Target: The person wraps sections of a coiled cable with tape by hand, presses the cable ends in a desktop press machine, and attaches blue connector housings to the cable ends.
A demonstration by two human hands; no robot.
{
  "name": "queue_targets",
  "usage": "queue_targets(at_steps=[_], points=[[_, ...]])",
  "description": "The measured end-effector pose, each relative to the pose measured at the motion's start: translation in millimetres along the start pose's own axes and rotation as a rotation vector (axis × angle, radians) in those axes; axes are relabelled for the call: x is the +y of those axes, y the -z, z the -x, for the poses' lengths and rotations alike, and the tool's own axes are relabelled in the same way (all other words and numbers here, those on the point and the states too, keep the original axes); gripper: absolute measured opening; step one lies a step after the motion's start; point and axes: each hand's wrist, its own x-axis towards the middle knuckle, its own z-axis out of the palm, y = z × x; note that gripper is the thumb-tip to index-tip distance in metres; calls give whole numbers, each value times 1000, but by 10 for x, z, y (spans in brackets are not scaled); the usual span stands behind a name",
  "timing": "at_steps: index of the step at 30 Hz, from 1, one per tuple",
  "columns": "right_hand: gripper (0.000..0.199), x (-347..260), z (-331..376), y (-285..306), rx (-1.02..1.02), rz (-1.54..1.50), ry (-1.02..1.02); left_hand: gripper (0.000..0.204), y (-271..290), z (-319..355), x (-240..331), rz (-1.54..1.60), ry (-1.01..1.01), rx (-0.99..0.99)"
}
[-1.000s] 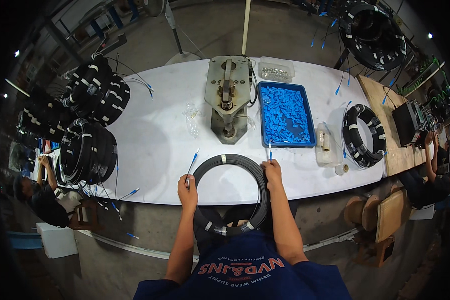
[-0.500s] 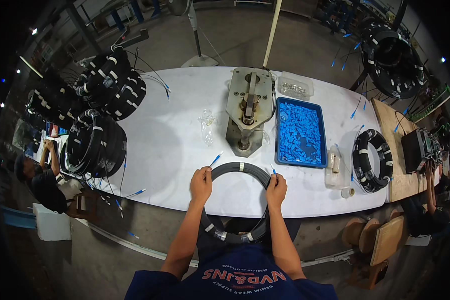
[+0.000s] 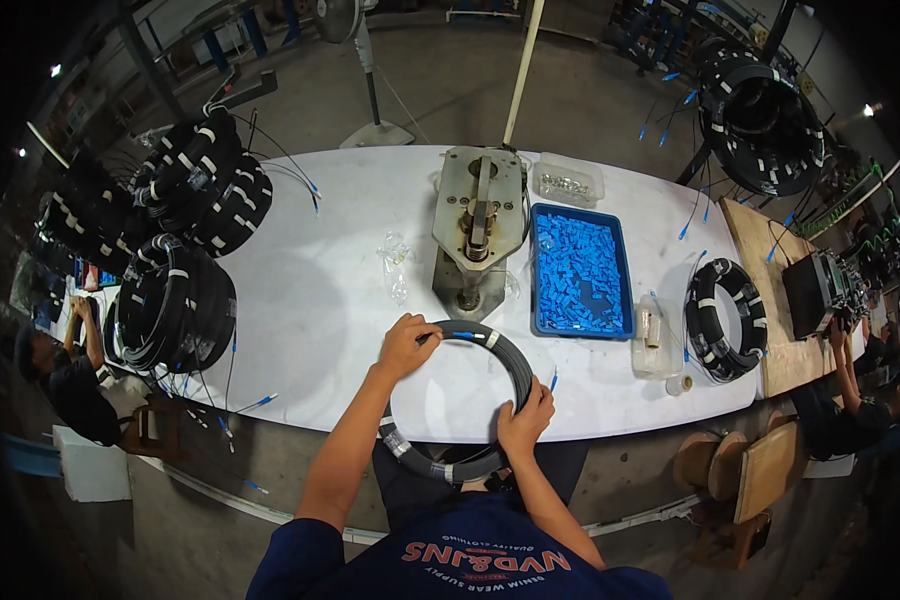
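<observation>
A coil of black cable (image 3: 516, 368), bound with pale tape bands, leans over the near table edge toward my lap. My left hand (image 3: 410, 346) is closed on its upper left side. A blue-tipped cable end (image 3: 461, 335) lies along the top of the coil beside those fingers. On the coil's right side, my right hand (image 3: 526, 422) is wrapped round the cable. Another blue connector (image 3: 554, 379) sticks up just beyond the right fingertips. Behind the coil stands a metal hand press (image 3: 478, 215).
A blue tray (image 3: 627, 290) of small blue parts sits right of the press, near a clear box (image 3: 568, 183). Stacked cable coils (image 3: 175, 305) stand at left; another coil (image 3: 705, 310) lies at right. Other people work at both sides.
My left hand has moved to the coil's top, where a blue-tipped end now lies along it. My right hand has slid down the coil's right side. The view has shifted slightly.
</observation>
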Motion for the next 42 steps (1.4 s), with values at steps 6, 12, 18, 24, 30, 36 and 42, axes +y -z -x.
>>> queue_targets(at_steps=[6, 12, 18, 24, 30, 36, 42], points=[[61, -185, -168, 52, 48, 78, 170, 16, 34, -49, 49, -4, 31, -50], [37, -332, -899, -193, -159, -228, 479, 17, -6, 7, -4, 4, -20, -32], [17, -188, -1007, -323, -255, -308, 497, 25, -68, -86, 269, -17, -221, 57], [19, -283, -1019, -315, -301, -349, 465, 25, -261, -102, 119, -23, -290, -111], [20, -209, -1039, -350, -190, -371, 461, 17, -218, 66, 87, -53, -208, 164], [17, -291, -889, -310, -155, -358, 399, 12, -199, 98, 117, -107, -181, 139], [18, -249, -684, -223, -101, -274, 401, 9, -280, 65, 133, -55, -141, 53]])
